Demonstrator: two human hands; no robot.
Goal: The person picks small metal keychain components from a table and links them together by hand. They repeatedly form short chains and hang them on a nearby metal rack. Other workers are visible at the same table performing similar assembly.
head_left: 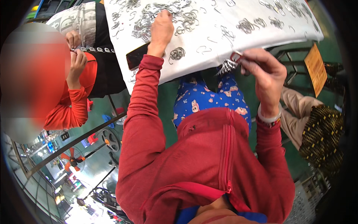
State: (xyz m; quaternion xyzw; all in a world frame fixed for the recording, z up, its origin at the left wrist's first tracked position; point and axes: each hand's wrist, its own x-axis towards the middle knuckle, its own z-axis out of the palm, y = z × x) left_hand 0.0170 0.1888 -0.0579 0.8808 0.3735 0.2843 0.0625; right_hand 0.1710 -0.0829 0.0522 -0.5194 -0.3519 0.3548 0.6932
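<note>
Silvery metal hooks (143, 29) lie heaped at the upper middle of the frame on the white-covered surface (192, 69), and my left hand (161, 33) is down on them, fingers bent and drawn together; I cannot tell whether they have hold of a piece. Right of centre, my right hand (266, 72) pinches a reddish loop (235, 57) between thumb and fingers, with a bunch of metal pieces (226, 67) hanging by the surface's near edge, above my legs. If that pinch loosened or the loop tipped, I judge the bunch could slide off and scatter to the floor. The hooks in the heap overlap, so lifting one could drag others along. The dark phone (136, 59) lies just beside my left wrist, partly hidden; a careless sleeve might nudge it into the hooks.
</note>
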